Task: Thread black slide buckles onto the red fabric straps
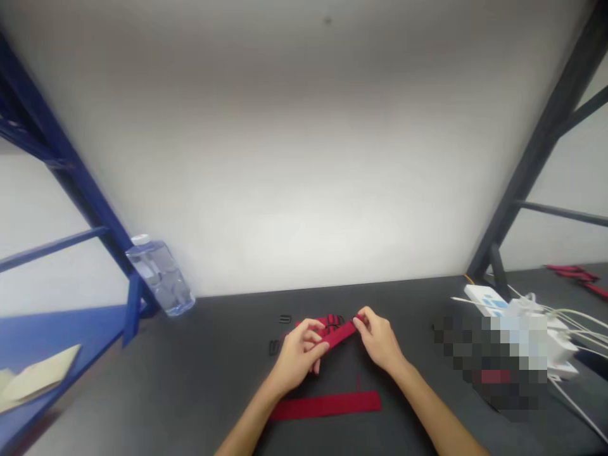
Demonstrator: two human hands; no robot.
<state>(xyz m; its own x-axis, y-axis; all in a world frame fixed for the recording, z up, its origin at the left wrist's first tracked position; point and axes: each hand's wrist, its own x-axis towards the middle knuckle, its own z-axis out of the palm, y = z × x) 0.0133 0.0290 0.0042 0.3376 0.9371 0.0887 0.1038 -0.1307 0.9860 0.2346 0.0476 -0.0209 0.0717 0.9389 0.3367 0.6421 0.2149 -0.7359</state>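
Nearest us, our left hand (297, 358) and right hand (379, 339) clamp a red webbing strap (339, 335) between them; a second red strap (325, 405) lies below on the tabletop (209, 361).

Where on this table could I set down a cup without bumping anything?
Bare dark tabletop lies between the water bottle and the small black buckles, with a narrower strip between the right hand and the white boxes with cables. It's crowded where that hand and the left hand hold the red strap, and among those cables.
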